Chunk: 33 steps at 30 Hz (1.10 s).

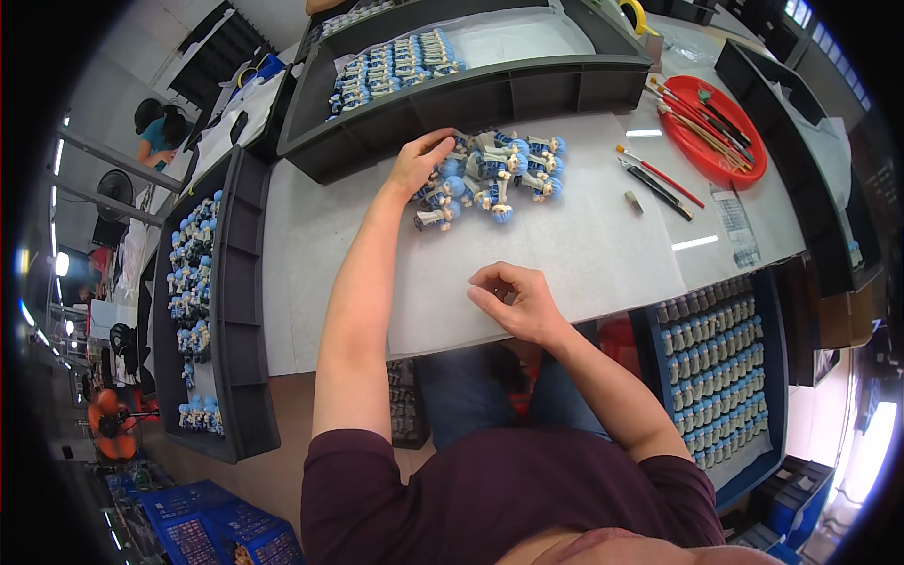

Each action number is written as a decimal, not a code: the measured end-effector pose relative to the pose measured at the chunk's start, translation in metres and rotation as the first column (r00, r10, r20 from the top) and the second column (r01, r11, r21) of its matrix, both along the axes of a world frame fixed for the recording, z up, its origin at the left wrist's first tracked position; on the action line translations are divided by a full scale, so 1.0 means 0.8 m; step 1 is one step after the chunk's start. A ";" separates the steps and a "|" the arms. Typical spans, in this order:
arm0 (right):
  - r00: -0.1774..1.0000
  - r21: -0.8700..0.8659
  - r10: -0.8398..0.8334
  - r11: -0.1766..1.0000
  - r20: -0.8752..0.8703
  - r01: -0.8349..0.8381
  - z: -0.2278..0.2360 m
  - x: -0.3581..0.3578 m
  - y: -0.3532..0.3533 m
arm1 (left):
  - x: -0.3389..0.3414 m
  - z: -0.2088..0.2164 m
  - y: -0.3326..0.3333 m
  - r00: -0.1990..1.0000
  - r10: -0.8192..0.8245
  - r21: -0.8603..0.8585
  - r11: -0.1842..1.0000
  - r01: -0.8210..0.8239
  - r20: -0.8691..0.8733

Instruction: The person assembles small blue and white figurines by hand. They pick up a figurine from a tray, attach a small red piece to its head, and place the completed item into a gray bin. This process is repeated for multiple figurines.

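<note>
A pile of small blue-haired figurines (499, 169) lies on the white-covered table (584, 245), some lying flat and some across one another. My left hand (424, 162) reaches to the pile's left edge, its fingers stretched over the nearest figurines and its thumb apart. Whether it presses on one of them cannot be made out. Nearer to me, my right hand (518, 301) hovers by the table's front edge. Its fingers curl loosely, with a gap to the thumb and nothing visible between them.
Behind the pile stands a grey crate (471, 99) with rows of figurines; another grey crate (247, 282) is at left. To the right are a red tray (744, 174) of brushes, loose brushes (659, 188) and a blue crate (774, 377) of figurines.
</note>
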State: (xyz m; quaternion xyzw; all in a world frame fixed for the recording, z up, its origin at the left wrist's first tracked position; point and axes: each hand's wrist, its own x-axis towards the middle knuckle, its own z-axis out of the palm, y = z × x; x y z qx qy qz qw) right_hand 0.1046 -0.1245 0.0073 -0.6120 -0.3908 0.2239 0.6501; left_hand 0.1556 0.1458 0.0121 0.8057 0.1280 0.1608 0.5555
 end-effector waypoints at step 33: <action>0.971 0.096 -0.226 0.968 -0.079 0.233 -0.022 -0.006 0.017 | -0.181 -0.003 -0.195 0.962 0.250 -0.618 0.775 -0.131 0.109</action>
